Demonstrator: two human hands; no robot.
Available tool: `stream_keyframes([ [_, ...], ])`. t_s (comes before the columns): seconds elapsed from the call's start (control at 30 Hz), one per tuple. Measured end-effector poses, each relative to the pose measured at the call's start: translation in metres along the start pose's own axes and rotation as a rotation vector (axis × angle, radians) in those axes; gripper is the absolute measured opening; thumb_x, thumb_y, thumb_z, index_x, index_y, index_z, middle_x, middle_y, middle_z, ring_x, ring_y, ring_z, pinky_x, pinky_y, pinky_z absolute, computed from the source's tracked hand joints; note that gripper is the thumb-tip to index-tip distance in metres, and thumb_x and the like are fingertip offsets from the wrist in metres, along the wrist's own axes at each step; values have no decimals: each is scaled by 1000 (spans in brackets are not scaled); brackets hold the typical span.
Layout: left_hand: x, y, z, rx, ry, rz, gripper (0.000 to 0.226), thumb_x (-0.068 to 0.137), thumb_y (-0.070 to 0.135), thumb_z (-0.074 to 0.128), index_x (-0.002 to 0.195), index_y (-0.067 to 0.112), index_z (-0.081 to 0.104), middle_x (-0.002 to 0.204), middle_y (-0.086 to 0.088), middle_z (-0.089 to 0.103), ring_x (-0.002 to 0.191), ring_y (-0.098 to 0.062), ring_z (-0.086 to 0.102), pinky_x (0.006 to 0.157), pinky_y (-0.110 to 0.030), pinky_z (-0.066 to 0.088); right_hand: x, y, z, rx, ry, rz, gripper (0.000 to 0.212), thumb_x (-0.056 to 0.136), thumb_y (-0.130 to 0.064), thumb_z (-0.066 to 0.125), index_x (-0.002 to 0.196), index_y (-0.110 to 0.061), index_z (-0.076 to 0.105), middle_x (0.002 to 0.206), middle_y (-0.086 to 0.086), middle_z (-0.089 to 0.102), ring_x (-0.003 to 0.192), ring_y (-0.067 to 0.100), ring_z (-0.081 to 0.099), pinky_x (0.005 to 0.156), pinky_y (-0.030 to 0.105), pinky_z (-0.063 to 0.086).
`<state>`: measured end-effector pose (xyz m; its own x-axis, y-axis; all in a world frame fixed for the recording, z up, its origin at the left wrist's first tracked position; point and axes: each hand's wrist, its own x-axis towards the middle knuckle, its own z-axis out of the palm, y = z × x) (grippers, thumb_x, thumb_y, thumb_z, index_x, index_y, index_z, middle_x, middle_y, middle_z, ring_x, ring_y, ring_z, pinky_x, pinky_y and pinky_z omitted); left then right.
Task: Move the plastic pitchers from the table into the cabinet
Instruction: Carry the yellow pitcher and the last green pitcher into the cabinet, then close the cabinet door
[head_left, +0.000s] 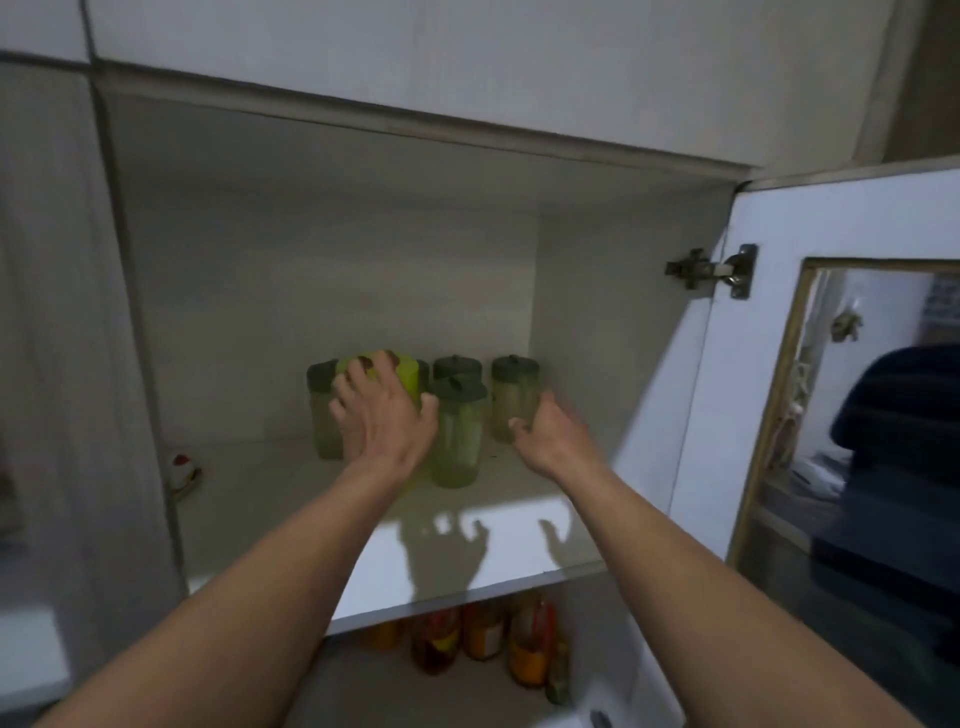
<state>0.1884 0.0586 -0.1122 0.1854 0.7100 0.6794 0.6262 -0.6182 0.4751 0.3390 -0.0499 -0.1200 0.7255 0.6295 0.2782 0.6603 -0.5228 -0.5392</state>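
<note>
Several clear plastic pitchers with dark green lids stand grouped at the back of the open cabinet's shelf (322, 499). A bright yellow-green pitcher (408, 376) stands among them. My left hand (382, 415) is spread over the front of that yellow-green pitcher, fingers apart, touching or nearly touching it. A green-lidded pitcher (457, 436) stands just right of that hand. My right hand (550, 434) reaches beside the rightmost pitcher (511, 395), fingers loosely open, holding nothing I can make out.
The cabinet door (691, 415) hangs open to the right, with a glass pane reflecting a person in a dark top. A small red and white object (182, 470) lies at the shelf's left edge. Jars with orange contents (483, 639) stand on the shelf below.
</note>
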Motion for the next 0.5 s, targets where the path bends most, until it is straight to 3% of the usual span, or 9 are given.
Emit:
stream_keyframes([
  [0.23, -27, 59, -56, -149, -195, 370, 38, 85, 41, 51, 113, 17, 53, 116, -17, 56, 109, -38, 50, 91, -45, 45, -88, 11, -99, -193, 72, -44, 52, 99, -33, 51, 143, -6, 43, 144, 19, 50, 128, 37, 51, 104, 45, 46],
  [0.5, -71, 181, -99, -394, -355, 585, 40, 94, 33, 50, 130, 16, 49, 133, -14, 49, 119, -33, 49, 101, -46, 42, -177, 49, -239, -446, 221, 21, 56, 100, -36, 49, 148, -11, 36, 144, 16, 47, 126, 35, 51, 100, 48, 47],
])
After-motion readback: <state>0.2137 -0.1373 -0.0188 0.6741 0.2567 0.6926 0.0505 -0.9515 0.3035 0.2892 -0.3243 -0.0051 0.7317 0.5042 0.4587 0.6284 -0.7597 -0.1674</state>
